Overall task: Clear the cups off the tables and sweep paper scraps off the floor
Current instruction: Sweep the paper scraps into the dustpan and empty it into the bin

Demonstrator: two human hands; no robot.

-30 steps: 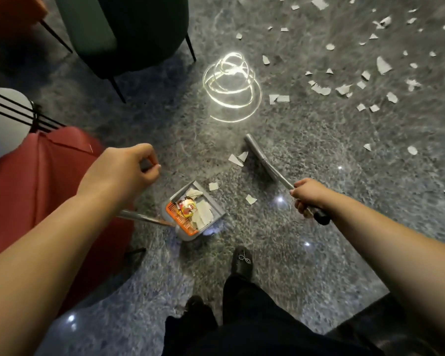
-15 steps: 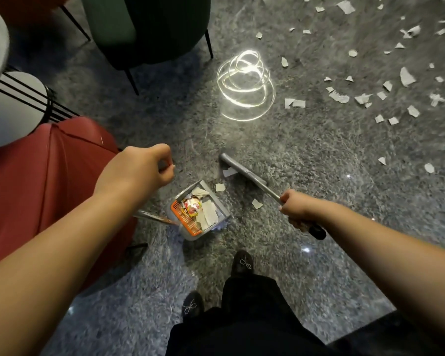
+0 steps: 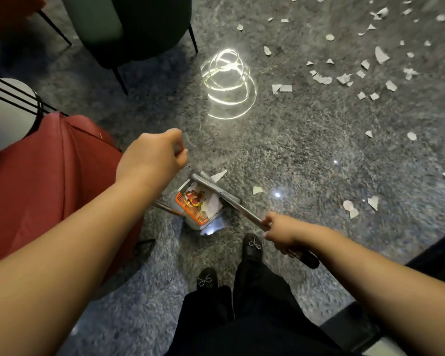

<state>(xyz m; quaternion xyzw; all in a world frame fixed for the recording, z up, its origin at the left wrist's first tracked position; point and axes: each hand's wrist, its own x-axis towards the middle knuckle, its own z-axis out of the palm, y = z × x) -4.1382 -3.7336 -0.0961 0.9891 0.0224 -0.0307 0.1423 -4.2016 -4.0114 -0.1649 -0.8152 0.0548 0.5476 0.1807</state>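
A grey dustpan (image 3: 194, 222) with an orange comb edge sits on the dark stone floor, holding paper scraps and a red wrapper. My left hand (image 3: 154, 155) grips the top of its long handle. My right hand (image 3: 280, 233) grips the broom handle (image 3: 244, 211), and the grey broom head (image 3: 203, 182) lies across the dustpan's mouth. Two white paper scraps (image 3: 257, 189) lie just beyond the pan. Several more scraps (image 3: 350, 78) are scattered over the floor at the upper right.
A red armchair (image 3: 44, 181) stands at my left, a dark green chair (image 3: 139, 27) behind it, and a white round table with black wire legs (image 3: 8, 109) at far left. A ring-shaped light reflection (image 3: 228, 83) shines on the floor. My black shoes (image 3: 252, 246) are below the pan.
The broom head has swept leftward from the open floor to the dustpan's mouth, pushing scraps in. My right hand moved down and left with it. My left hand kept its grip.
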